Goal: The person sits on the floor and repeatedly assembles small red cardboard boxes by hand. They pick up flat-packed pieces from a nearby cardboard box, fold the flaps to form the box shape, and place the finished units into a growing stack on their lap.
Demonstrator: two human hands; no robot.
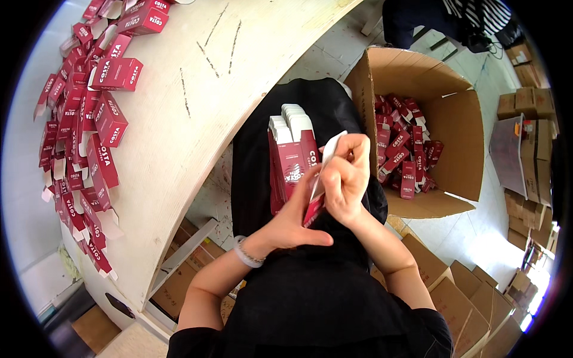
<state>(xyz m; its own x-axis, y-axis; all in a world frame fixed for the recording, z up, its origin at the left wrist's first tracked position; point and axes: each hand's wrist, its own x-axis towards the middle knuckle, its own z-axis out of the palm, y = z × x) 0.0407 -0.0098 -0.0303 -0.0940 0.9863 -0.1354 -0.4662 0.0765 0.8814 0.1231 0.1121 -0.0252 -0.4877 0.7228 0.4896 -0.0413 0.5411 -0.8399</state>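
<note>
Over my lap, both hands are at one small red-and-white folding carton point(313, 209), tilted, with a white flap at its top. My right hand point(346, 182) is closed on its upper part with bent fingers. My left hand point(292, 224) lies along its lower left side, fingers against it and thumb stuck out; a bracelet is on that wrist. Part of the carton is hidden behind the fingers. Just beyond the hands, a stack of flat red cartons point(289, 158) with white end flaps stands on the black cloth point(250, 149) across my lap.
Along the left, a pale curved table point(197, 77) bears a heap of formed red cartons point(77, 125). To my right, a big open cardboard box point(456, 155) holds many red cartons point(409, 149). Brown boxes point(531, 155) are stacked farther right. A seated person point(430, 21) is partly visible at the top.
</note>
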